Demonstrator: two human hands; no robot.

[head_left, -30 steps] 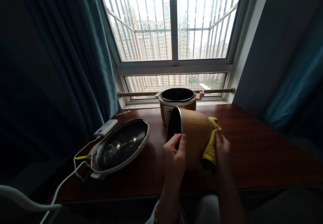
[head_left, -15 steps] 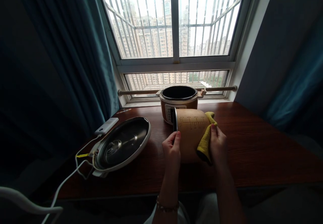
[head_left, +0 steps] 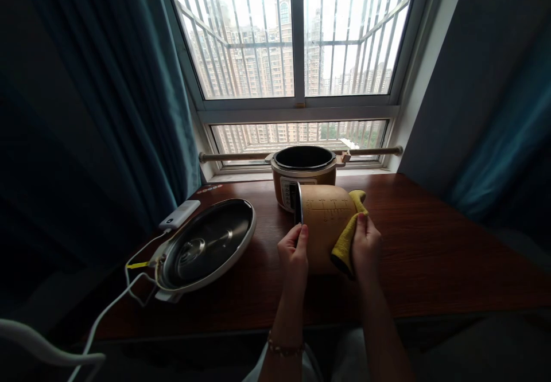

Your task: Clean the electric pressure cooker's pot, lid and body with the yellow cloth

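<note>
A tan rice cooker inner pot [head_left: 325,221] with level marks on its outer wall lies tipped on its side, its mouth facing left. My left hand [head_left: 294,250] pinches the pot's rim between thumb and fingers. In my right hand [head_left: 365,250] is a yellow cloth [head_left: 346,241] with a dark underside, pressed on the pot's outside near its base. Behind the pot stands the rice cooker body [head_left: 283,182], upright with its dark inside showing. To the left, the detached cooker lid [head_left: 210,250] rests with its metal inner face up.
The brown wooden table [head_left: 430,244] reaches to the window. At its left lie a white power bank [head_left: 179,215] and a white cable [head_left: 112,307], with a yellow tie [head_left: 138,265] beside the lid. A blue curtain [head_left: 129,101] hangs at the left, and a rail [head_left: 241,157] crosses the window.
The level marks on the pot have shifted, so it has turned a little about its axis. My right hand and the cloth have moved slightly left.
</note>
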